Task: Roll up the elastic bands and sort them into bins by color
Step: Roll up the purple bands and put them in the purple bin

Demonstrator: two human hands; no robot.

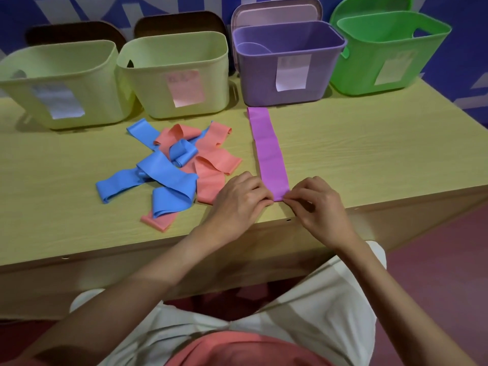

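Purple band (pixel 268 146) lies flat, pointing far toward purple bin (pixel 287 75); left hand (pixel 239 199) and right hand (pixel 317 202) pinch its near end, apparently to start rolling.

Labels on the four bins are too blurred to read. The far-left pale bin (pixel 56 83) is clipped by the frame edge. The pink bands (pixel 214 165) lie partly buried under blue bands (pixel 163 175), and the purple band (pixel 269 151) has its near end hidden behind the fingertips (pixel 266 200).
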